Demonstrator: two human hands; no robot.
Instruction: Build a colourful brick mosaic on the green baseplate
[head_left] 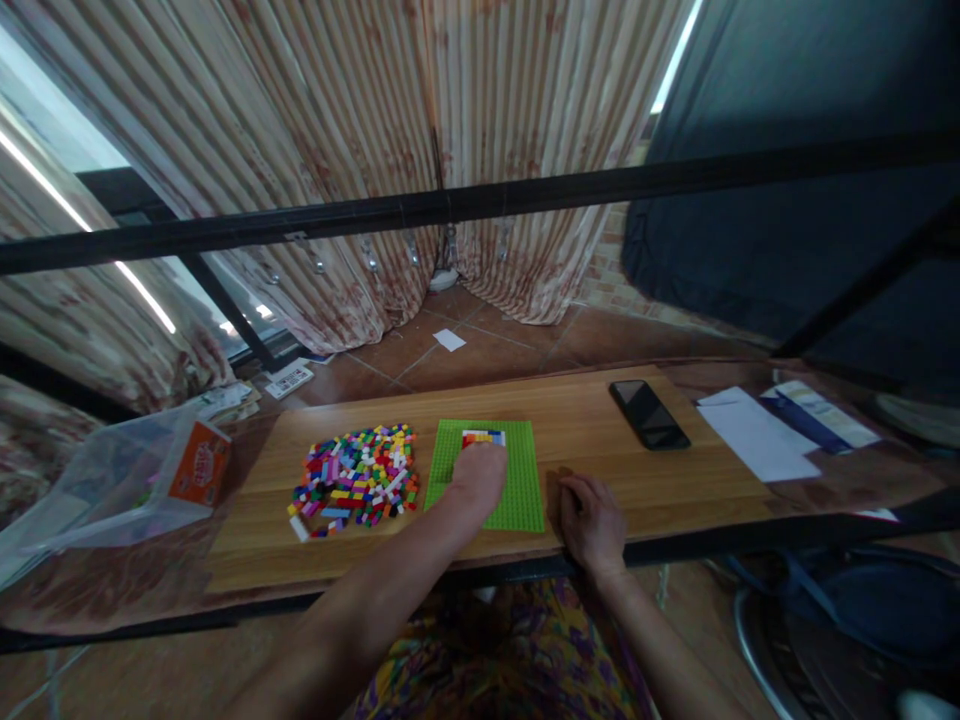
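Baseplate: green studded square baseplate (523, 495), lying flat on the wood-grain board (577, 420), between the brick pile and the right hand.
Bricks on plate: small multicoloured brick cluster (484, 437) near the plate's far edge; white, red, yellow and blue visible, partly covered by the left hand.
Left hand (480, 477): over the plate, at the near side of the cluster, back of hand toward the camera. Fingers point down and are mostly hidden; cannot tell whether they pinch a brick.
Right hand (594, 522): resting on the board just beside the plate's right edge. Fingers curled loosely inward; cannot tell whether the tips meet.
Brick pile (356, 475): loose, mixed colours, spread on the board left of the plate.
Smartphone (649, 414): black, face up, lying at an angle near the board's far right corner.
Bench (82, 595): black-framed, under the board.
Bin (127, 500): clear plastic, orange label, left of the board.
Papers (757, 440): white sheets, at the board's right end.
Backdrop: striped curtains (360, 100) beyond the bench.
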